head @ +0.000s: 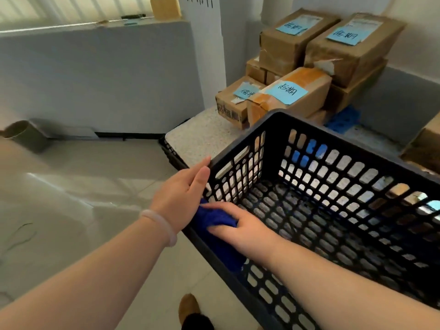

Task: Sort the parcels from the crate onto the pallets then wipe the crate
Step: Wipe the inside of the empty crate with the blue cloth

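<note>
While left hand (183, 186) rests straight-fingered on the crate (273, 120) corner, right hand (238, 225) grips blue cloth (214, 219), thumb and fingers round it, against inside of near-left wall.
Brown shoe (188, 306) at bottom edge, partly cut off; pale bracelet (159, 225) on left wrist; crate dark, perforated, open top up, standing right in front of the person; far corner points at parcels (292, 96); far wall runs off right edge and near end is cut off, so long axis cannot be told; parcels brown, taped, stacked beyond crate; blue pallet (342, 119) mostly hidden under them; blue notes (287, 91) on box tops carry black handwritten characters, not clearly readable; side print on front box blurred; white sign (201, 3) on pillar, black characters cut by top edge.
</note>
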